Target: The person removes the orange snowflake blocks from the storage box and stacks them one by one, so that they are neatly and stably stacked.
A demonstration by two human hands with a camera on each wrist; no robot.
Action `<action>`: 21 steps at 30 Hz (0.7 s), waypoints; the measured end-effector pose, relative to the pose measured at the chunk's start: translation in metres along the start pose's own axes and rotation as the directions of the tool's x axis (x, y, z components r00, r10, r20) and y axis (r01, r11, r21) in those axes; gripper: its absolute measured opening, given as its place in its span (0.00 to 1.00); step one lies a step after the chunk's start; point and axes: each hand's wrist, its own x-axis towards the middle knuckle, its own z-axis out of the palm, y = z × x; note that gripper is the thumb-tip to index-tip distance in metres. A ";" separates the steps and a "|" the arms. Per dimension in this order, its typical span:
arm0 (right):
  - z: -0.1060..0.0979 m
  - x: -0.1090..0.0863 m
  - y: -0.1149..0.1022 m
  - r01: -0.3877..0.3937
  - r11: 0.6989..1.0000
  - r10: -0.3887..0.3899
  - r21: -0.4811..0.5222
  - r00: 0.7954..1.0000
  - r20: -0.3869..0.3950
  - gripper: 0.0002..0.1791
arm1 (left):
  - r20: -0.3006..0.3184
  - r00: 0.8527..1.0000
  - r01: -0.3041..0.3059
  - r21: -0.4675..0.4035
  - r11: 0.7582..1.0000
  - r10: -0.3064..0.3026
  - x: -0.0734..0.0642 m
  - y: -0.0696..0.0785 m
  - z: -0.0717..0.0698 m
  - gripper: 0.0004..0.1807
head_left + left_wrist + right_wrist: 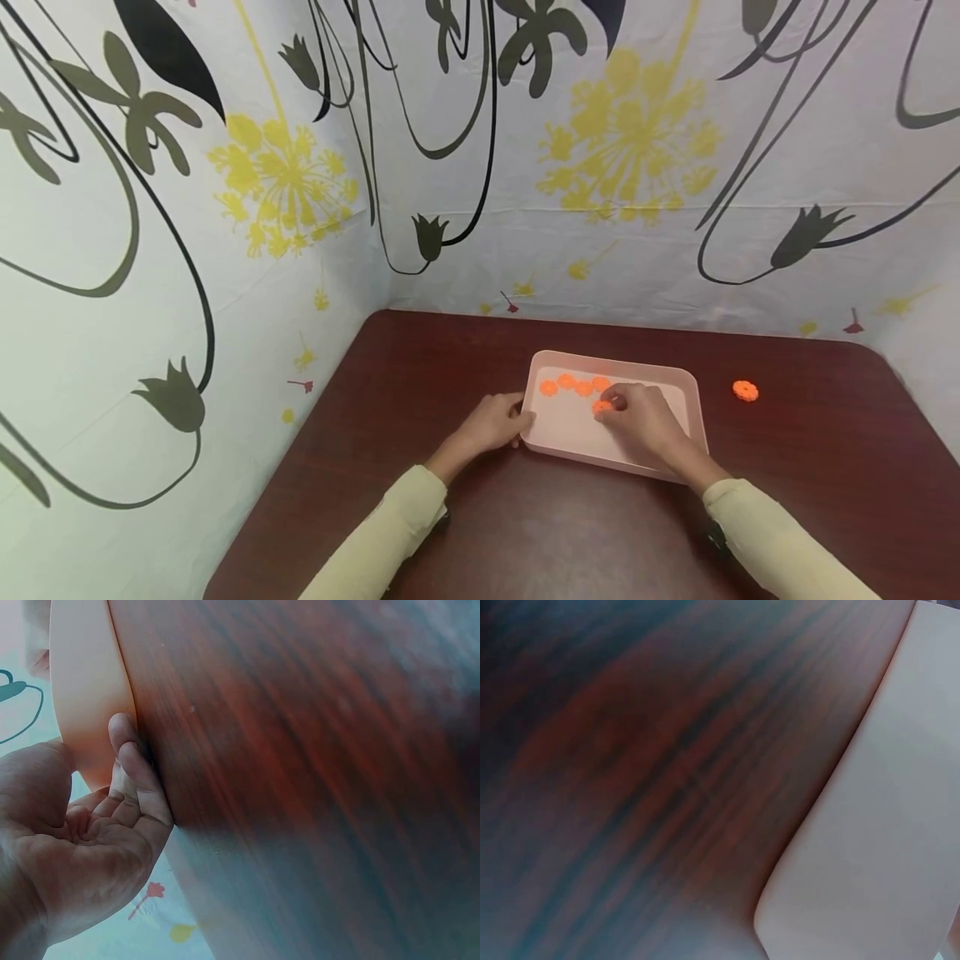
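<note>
A shallow pink tray (558,429) lies on the dark wooden table. My left hand (495,421) grips its left edge; in the left wrist view the thumb is at the wall and the fingers (139,769) curl beneath it. Over the tray's middle, my right hand (647,421) pinches an orange scalloped disc (602,407) between thumb and fingers. Several similar orange discs (566,382) lie in a zigzag row along the tray's far side. The right wrist view catches mainly the tray's outer wall (870,825), and the fingertips do not show there.
Right of the tray, another orange disc (746,391), perhaps a small stack, sits on the table (450,350). A white cloth (465,183) printed with flowers hangs behind and to the left of the table.
</note>
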 end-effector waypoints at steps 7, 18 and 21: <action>-0.005 0.002 0.004 -0.034 0.998 0.031 0.059 0.998 0.047 0.14 | -0.001 1.000 -0.001 -0.001 1.000 0.001 0.000 -0.001 0.000 0.28; -0.019 0.000 0.014 -0.131 0.962 0.112 0.241 0.990 0.088 0.18 | -0.001 1.000 0.004 -0.010 1.000 -0.004 0.001 -0.002 -0.001 0.27; -0.025 -0.001 0.019 -0.138 0.929 0.128 0.343 0.990 0.052 0.20 | -0.003 1.000 0.007 -0.004 1.000 -0.007 0.001 -0.001 0.000 0.26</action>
